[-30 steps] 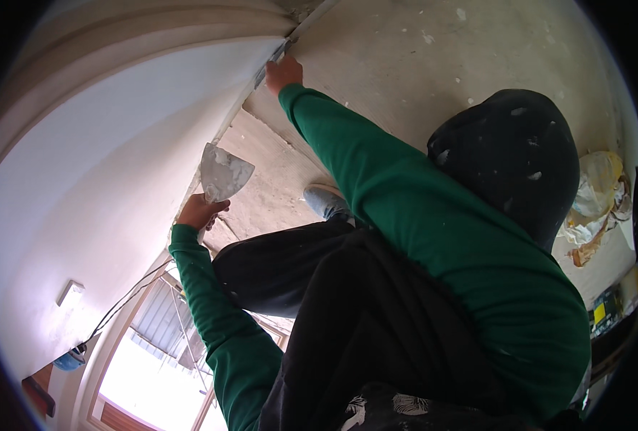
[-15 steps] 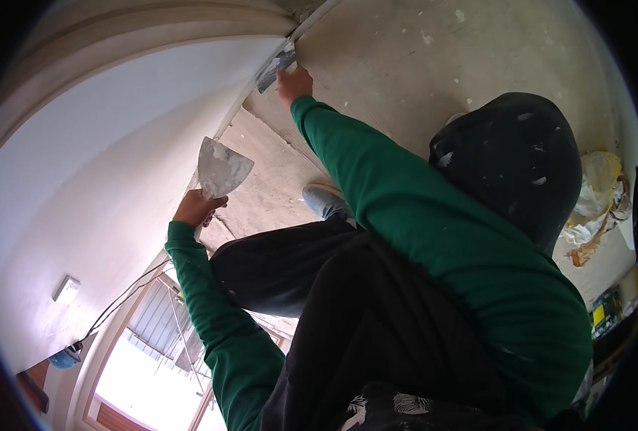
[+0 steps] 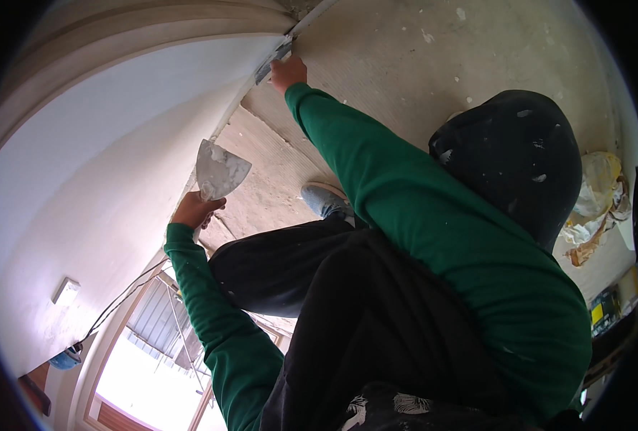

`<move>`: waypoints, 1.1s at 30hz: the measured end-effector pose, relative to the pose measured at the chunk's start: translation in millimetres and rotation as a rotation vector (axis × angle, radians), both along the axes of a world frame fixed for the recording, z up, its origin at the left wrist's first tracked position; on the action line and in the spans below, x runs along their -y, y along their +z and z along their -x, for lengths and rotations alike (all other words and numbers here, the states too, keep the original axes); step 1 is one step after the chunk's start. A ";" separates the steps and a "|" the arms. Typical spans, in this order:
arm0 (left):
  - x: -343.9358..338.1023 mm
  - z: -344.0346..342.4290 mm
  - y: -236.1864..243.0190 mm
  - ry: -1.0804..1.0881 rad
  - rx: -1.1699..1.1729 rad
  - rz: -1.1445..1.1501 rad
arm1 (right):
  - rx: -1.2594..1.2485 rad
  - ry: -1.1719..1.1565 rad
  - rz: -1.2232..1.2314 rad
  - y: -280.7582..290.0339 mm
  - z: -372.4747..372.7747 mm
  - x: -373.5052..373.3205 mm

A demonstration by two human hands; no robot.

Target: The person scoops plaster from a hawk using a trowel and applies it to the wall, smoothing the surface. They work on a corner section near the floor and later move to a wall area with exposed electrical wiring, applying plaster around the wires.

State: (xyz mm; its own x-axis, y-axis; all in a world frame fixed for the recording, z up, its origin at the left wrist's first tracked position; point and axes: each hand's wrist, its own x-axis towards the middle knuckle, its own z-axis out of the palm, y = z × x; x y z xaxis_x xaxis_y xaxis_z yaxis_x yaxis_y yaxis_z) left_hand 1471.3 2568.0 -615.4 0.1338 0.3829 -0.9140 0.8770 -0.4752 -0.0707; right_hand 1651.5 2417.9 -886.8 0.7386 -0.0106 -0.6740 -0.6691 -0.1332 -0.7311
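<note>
My left hand (image 3: 196, 210) is closed round the handle of a putty knife (image 3: 222, 171). Its broad, fan-shaped metal blade points up and carries whitish smears. With my right arm stretched far forward, my right hand (image 3: 288, 73) grips a wide filling knife (image 3: 268, 66). That blade lies along the foot of the white wall (image 3: 139, 136), close to the corner where wall and floor meet. My fingers hide most of its handle.
Bare, paint-spotted floor (image 3: 376, 65) spreads to the right of the wall. My knee (image 3: 513, 158) and shoe (image 3: 322, 199) are beside it. Crumpled plastic bags (image 3: 595, 187) lie at the right. A wall socket (image 3: 66, 291), dark cables (image 3: 121, 298) and a bright doorway are at lower left.
My right hand has shifted slightly up and left, and its knife blade now shows narrower, turned closer to the wall. The left hand and putty knife have hardly moved.
</note>
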 end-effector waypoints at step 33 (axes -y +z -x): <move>7.3 -12.3 -0.4 -0.068 0.033 0.021 | 0.158 0.014 -0.232 44.6 56.8 31.8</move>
